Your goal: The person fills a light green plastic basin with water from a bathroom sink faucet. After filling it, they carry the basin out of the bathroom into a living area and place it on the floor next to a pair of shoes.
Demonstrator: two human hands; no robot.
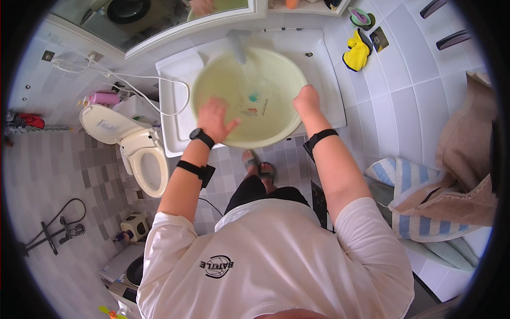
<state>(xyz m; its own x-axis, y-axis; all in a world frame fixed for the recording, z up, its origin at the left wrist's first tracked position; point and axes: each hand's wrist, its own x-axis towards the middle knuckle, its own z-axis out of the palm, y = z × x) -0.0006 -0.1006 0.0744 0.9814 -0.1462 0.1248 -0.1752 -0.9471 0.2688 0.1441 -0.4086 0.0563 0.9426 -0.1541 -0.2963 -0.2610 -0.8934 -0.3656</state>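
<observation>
A large pale yellow-green basin (255, 144) sits on the white sink counter (332, 95), under a grey faucet (236, 47). Water appears to be in it, and a small teal mark and a printed label show at its bottom. My left hand (213, 118) is over the basin's left side, fingers spread and slightly blurred, holding nothing. At the right rim, my right hand (307, 101) is closed around the basin's edge; its fingertips are hidden.
Left of the counter stands a toilet (150, 167) with its lid up. A white cable (170, 80) loops onto the counter's left side. Yellow gloves (357, 51) hang on the right wall, and towels (409, 196) hang at the right. A mirror cabinet (159, 26) is above the sink.
</observation>
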